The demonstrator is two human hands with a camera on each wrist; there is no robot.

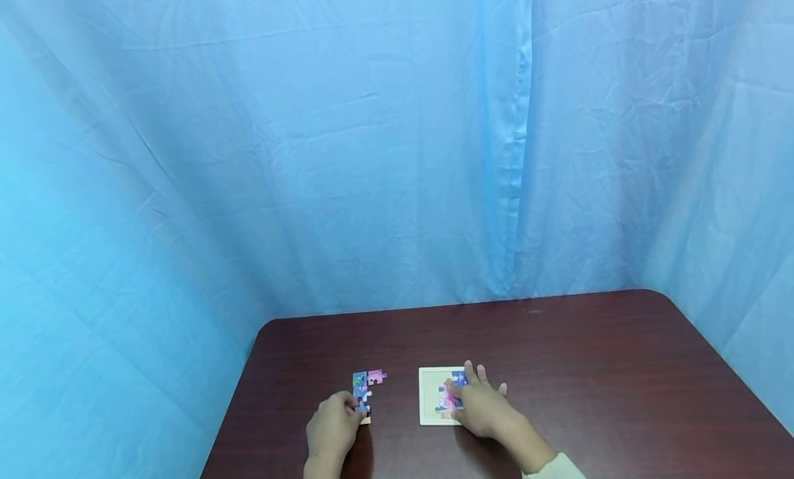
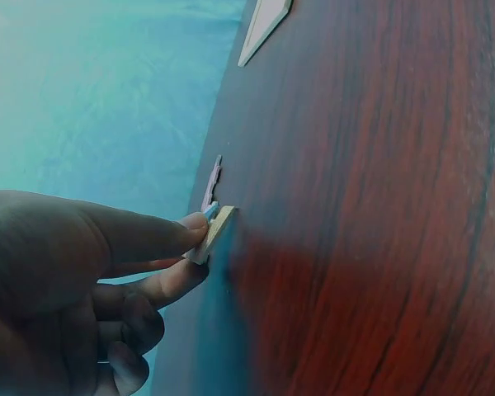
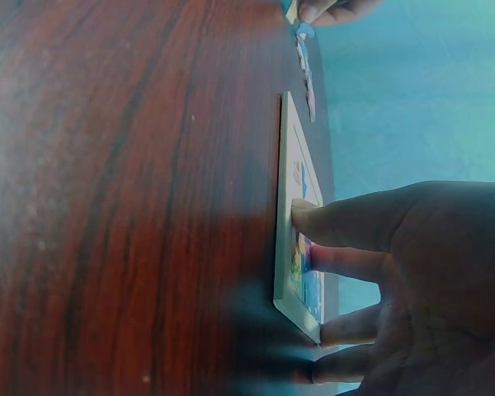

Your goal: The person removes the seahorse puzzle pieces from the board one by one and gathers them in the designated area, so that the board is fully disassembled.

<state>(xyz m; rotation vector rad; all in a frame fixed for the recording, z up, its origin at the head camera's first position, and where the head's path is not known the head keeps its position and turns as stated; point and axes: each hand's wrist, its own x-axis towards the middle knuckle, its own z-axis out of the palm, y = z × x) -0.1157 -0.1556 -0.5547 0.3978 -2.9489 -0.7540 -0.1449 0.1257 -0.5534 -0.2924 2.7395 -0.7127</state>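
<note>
My left hand (image 1: 331, 427) pinches a jigsaw puzzle piece (image 2: 218, 231) between thumb and fingertips; its pale edge shows in the left wrist view. Just beyond lie loose blue and pink puzzle pieces (image 1: 375, 376), partly hidden by that hand. To the right, a square puzzle tray (image 1: 422, 396) with a pale rim lies flat on the table. Pink and blue pieces (image 1: 448, 402) fill part of its right side. My right hand (image 1: 489, 406) rests over the tray's right side, its thumb and a finger touching the pieces, the other fingers spread past the rim.
A dark reddish-brown wooden table (image 1: 595, 369) carries everything, with rounded far corners. Blue curtains (image 1: 397, 155) hang behind it and along both sides.
</note>
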